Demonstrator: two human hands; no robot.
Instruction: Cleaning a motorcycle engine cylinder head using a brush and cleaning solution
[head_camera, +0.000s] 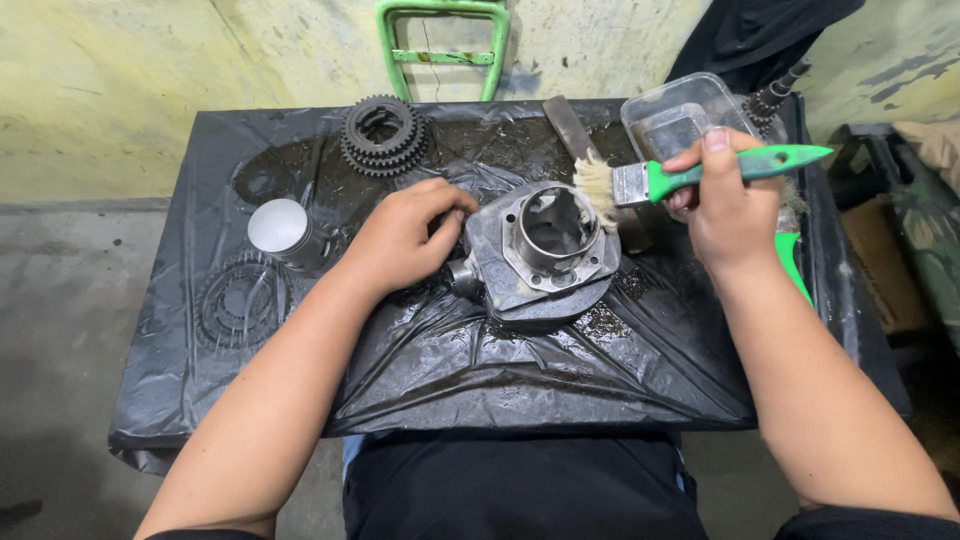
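The engine cylinder (545, 250) is a grey cast-metal part with a flat, roughly square flange and a smooth round bore opening upward toward the camera; its bore axis stands near vertical, tilted slightly toward the far edge of the table. It lies at the middle of the table, directly between the two hands, on a black plastic sheet (480, 350) that is wrinkled, glossy and wet with dark fluid. The left hand (405, 240) has its fingers curled closed against the cylinder's left side, gripping the casting at its rim. The right hand (725, 205) has its fingers wrapped closed around the green plastic handle of a paintbrush (690, 175); the brush's long axis runs nearly level from the fingers leftward, and its pale bristles touch the bore's upper right lip. Just behind the right-hand fingers sits a clear plastic container (680, 115), rectangular with rounded corners. Beyond the left-hand fingers lies a dark toothed gear cluster (383, 135); to their left stands a smooth silver piston (285, 232), and nearer the person a flat sprocket (240, 300). The sheet in front of the cylinder, toward the table's near edge, is open, and the sheet drapes over that edge.
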